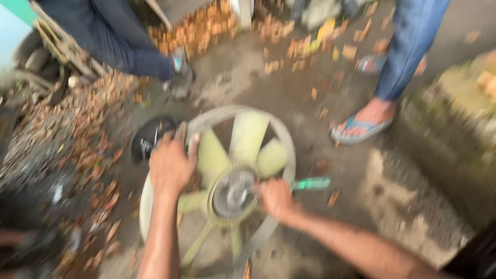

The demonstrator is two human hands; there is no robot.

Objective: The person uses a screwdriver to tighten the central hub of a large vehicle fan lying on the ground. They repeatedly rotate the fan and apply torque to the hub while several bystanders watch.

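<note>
Large ringed plastic fan with metal hub [248,139] flat on the ground, left hand [169,164] on its left rim, right hand [276,197] beside the hub, green-handled screwdriver [311,183] to its right, sandalled foot [361,124] behind.

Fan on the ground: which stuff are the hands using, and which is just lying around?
In use: fan, gripped at its rim by the left hand; green-handled tool, held by the right hand at the metal hub.

Lying about: dry leaves, black object.

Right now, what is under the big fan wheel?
The fan lies flat on grey concrete ground, visible between its pale blades, with dry leaves beside it. The left hand grips the rim; the right hand holds a green-handled tool at the hub, which hides whatever is beneath.
</note>
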